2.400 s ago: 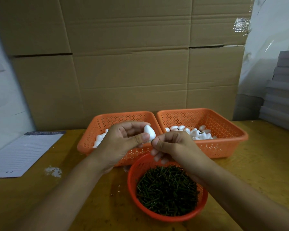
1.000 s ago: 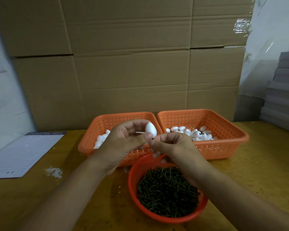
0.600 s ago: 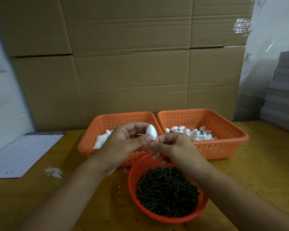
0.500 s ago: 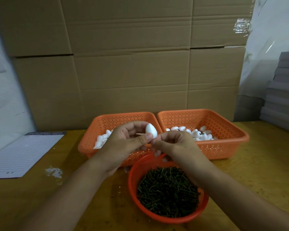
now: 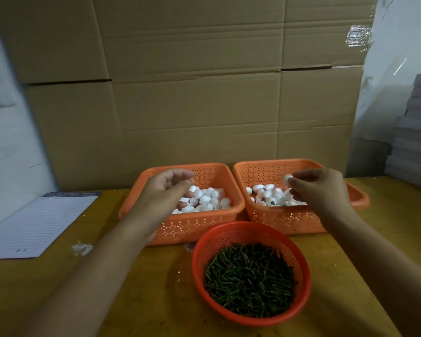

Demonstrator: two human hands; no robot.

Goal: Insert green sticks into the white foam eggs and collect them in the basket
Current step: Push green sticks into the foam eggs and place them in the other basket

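Cardboard boxes point(image 5: 192, 93) back a wooden desk point(image 5: 131, 300). Over the right basket point(image 5: 301, 222) the right hand point(image 5: 319, 188) pinches a foam egg point(image 5: 288, 177), directly above the pile; whether a stick is in it I cannot tell. The left hand point(image 5: 165, 190) hovers loosely curled and empty over the left basket point(image 5: 192, 227), its loose eggs point(image 5: 206, 199) just below the fingertips. Green sticks point(image 5: 249, 276) lie nearest the body.

right hand point(image 5: 319, 188) pinching foam egg point(image 5: 288, 177) over right basket point(image 5: 301, 218), left hand point(image 5: 165, 190) loose

stacked cardboard boxes point(image 5: 204, 93) behind a yellow wooden table point(image 5: 156, 300)
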